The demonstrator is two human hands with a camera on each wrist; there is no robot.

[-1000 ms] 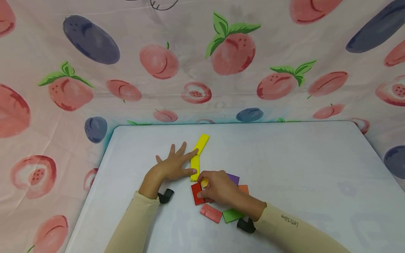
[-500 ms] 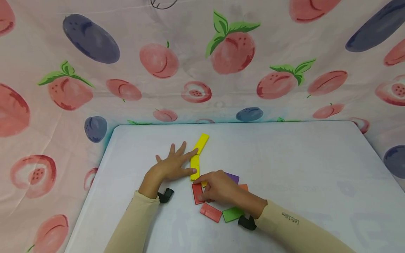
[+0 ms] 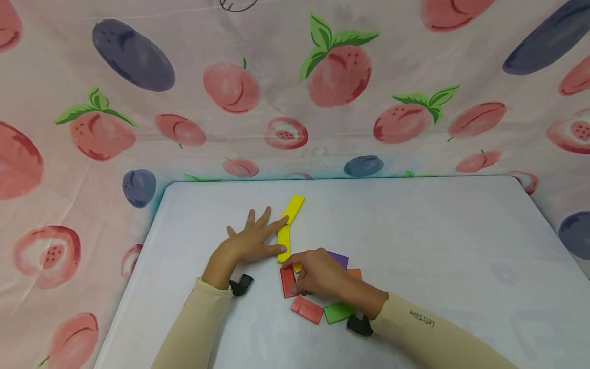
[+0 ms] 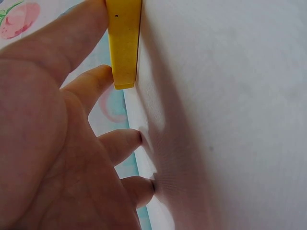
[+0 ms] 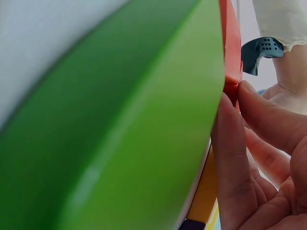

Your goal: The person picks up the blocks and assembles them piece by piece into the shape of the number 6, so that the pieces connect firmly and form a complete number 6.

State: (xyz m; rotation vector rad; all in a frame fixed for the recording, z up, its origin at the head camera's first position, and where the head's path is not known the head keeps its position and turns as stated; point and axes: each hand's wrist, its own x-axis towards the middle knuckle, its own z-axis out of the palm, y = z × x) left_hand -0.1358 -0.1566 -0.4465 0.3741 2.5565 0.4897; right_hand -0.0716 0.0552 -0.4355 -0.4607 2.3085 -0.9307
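Note:
My left hand [image 3: 251, 242] lies spread, its index finger and thumb resting on a flat yellow block [image 3: 283, 238]. A second yellow block [image 3: 294, 207] angles away from its far end. In the left wrist view the fingers [image 4: 125, 146] are straight, and the yellow block's end [image 4: 124, 52] shows beside them. My right hand [image 3: 320, 274] has curled fingers and pinches a red block [image 3: 288, 283], index finger at its far end and thumb on its right side. A yellow-orange block [image 3: 297, 268] is mostly hidden under that hand.
A lighter red block [image 3: 307, 309], a green block [image 3: 339, 312], an orange block [image 3: 355, 273] and a purple block [image 3: 338, 259] curve round the right hand in a ring. All lie on a white table [image 3: 438, 230], with a fruit-print cloth [image 3: 286, 77] behind it.
The right index finger has moved left onto the red block's far end, and the block has turned slightly more upright in view. More of the yellow-orange block is covered. The left hand stays put.

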